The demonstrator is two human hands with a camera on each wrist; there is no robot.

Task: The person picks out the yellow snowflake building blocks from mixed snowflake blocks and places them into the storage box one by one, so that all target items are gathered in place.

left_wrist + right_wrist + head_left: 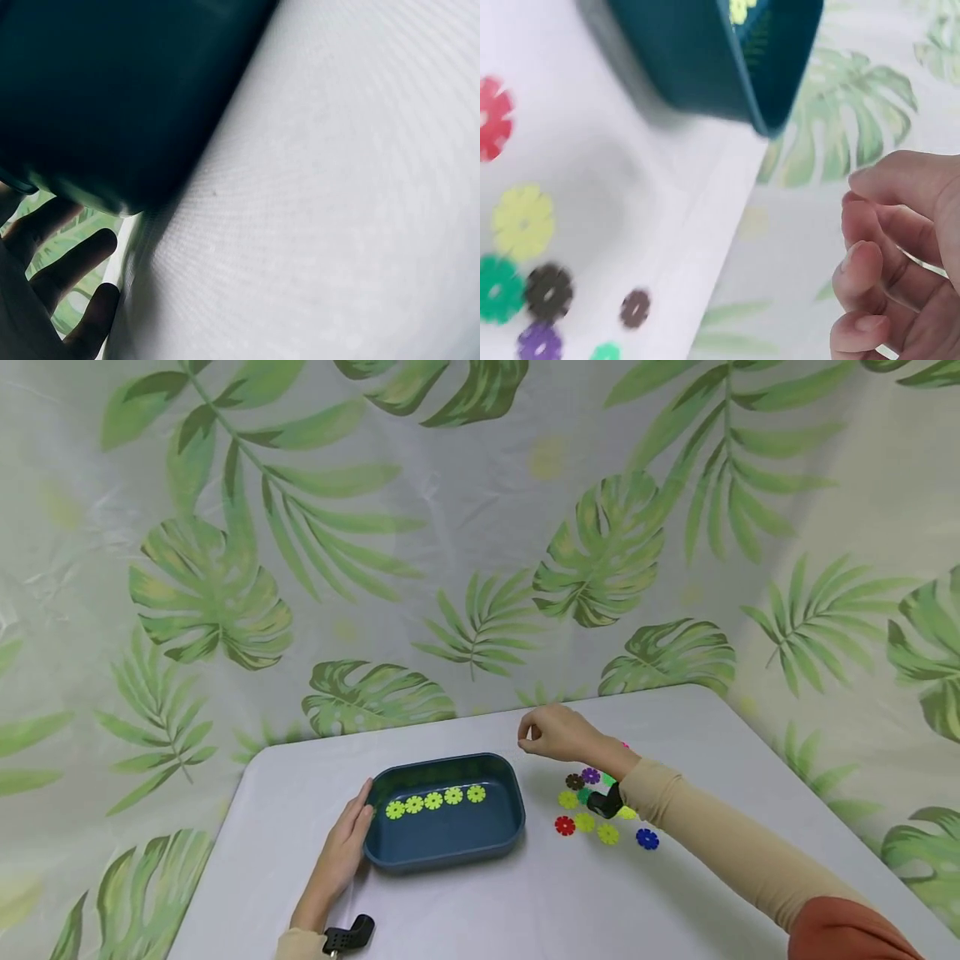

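Note:
A dark blue oblong tray [450, 862] holds a row of several yellow-green notched plastic discs [433, 801]. My left hand [341, 843] rests against the tray's left end, with fairly straight fingers. In the left wrist view, the fingers [75, 262] spread past the tray's corner [120, 172]. My right hand [558, 732] hovers beyond the tray's right end, its fingers curled and the thumb near the index fingertip. In the right wrist view, nothing shows between the right fingertips [859, 259]. Loose discs lie under the right forearm, partly hidden by it.
On the white table [480, 910], the loose discs to the right include a red disc [565, 826], a blue disc [647, 838], a purple disc [591, 775], a brown disc [574, 782] and several yellow ones. A leaf-patterned curtain [480, 568] hangs behind the table.

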